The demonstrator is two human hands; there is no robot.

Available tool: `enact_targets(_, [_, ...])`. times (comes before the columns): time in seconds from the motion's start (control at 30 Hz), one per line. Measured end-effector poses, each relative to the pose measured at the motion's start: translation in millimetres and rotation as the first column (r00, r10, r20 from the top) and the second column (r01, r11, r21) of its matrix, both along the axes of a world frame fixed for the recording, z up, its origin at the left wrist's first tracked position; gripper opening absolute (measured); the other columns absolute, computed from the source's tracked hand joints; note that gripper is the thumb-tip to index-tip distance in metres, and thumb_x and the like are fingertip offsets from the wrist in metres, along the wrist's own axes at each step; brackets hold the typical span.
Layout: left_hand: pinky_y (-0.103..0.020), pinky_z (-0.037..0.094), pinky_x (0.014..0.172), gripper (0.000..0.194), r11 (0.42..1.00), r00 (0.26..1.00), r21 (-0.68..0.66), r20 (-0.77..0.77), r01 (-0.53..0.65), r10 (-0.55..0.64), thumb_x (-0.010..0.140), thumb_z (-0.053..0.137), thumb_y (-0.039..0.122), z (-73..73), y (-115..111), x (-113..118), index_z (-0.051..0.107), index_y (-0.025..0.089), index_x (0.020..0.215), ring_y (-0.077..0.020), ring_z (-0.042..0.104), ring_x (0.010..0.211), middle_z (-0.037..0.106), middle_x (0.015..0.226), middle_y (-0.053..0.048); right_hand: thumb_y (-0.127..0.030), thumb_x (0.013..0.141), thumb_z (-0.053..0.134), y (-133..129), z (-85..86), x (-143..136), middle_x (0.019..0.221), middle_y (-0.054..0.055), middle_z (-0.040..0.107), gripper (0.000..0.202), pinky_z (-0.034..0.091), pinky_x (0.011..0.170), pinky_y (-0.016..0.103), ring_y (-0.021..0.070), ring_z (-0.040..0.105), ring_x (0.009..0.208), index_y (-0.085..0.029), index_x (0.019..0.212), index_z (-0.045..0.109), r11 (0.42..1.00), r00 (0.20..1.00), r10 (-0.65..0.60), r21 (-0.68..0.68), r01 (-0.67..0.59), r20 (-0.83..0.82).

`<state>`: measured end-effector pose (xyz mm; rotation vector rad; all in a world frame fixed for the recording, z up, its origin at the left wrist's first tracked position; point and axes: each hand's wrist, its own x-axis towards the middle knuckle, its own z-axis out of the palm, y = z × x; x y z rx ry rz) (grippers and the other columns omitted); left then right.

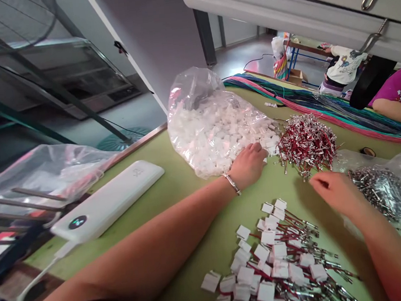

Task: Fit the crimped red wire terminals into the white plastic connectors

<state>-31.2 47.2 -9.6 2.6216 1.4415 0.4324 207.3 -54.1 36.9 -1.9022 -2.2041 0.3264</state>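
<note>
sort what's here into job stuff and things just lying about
Likely for the job:
white connectors by left hand
red wire pile
wires fitted with connectors
bagged metal pieces

Seemingly just lying about:
white device with display
small dark roll

A single head-worn camera is looking forward and down from close above a green tabletop (170, 189), taking in the floor (237, 52) beyond.

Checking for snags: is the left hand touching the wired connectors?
Apart: the head view shows green tabletop between the left hand and wired connectors.
</note>
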Motion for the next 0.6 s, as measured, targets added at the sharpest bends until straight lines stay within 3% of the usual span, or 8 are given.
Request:
enact_targets(0.13, [-0.035,0.044,0.085,0.014,0.999,0.999,-0.004,-0.033,0.043,-0.043,0.086,0.055,0.017,1.5,-5,2,0.061,0.015,0.099,-0.0240,0.053,0.099,0.058,0.101,-0.010,-0.031,0.083,0.051,16,4.0,63,0.065,0.004,0.065,0.021,0.027,0.050,0.029,0.0168,0.048,0.050,-0.023,0.070,0.066,0.942,0.889,-0.334,0.136,0.307,0.312])
enact_targets(0.23, [-0.034,0.044,0.083,0.015,0.998,0.995,0.011,-0.075,0.065,-0.064,0.088,0.050,0.015,0.5,-7,5,0.060,0.016,0.099,-0.0230,0.055,0.095,0.059,0.099,-0.009,-0.034,0.081,0.053,20,-1.4,81,0.076,0.005,0.067,0.018,0.031,0.053,0.029,0.0181,0.054,0.057,-0.024,0.077,0.068,0.936,0.884,-0.352,0.142,0.323,0.307])
enact_targets(0.33, [-0.033,0.044,0.082,0.016,0.996,0.995,0.012,-0.049,0.091,-0.091,0.088,0.049,0.015,-3.0,-6,6,0.060,0.017,0.100,-0.0218,0.056,0.094,0.060,0.100,-0.008,-0.037,0.083,0.052,22,-15.8,65,0.083,0.004,0.067,0.021,0.035,0.057,0.028,0.0172,0.057,0.063,-0.023,0.085,0.068,0.961,0.943,-0.262,0.144,0.236,0.206])
enact_targets(0.47, [-0.034,0.045,0.085,0.018,0.992,0.992,-0.008,0.023,0.127,-0.127,0.087,0.054,0.017,-3.2,-6,4,0.063,0.020,0.102,-0.0214,0.056,0.097,0.060,0.104,-0.007,-0.031,0.085,0.048,23,-28.0,40,0.075,0.005,0.066,0.023,0.032,0.053,0.027,0.0163,0.053,0.057,-0.021,0.074,0.065,0.969,0.943,-0.223,0.163,0.187,0.246])
enact_targets(0.6, [-0.042,0.043,0.093,0.023,0.995,0.977,-0.028,0.194,0.097,-0.089,0.087,0.056,0.022,8.8,-15,6,0.064,0.020,0.108,-0.0240,0.055,0.103,0.060,0.110,-0.010,-0.037,0.083,0.051,14,-20.5,28,0.060,0.000,0.063,0.023,0.036,0.053,0.026,0.0150,0.052,0.052,-0.021,0.071,0.063,0.969,0.976,-0.209,0.120,0.214,-0.053])
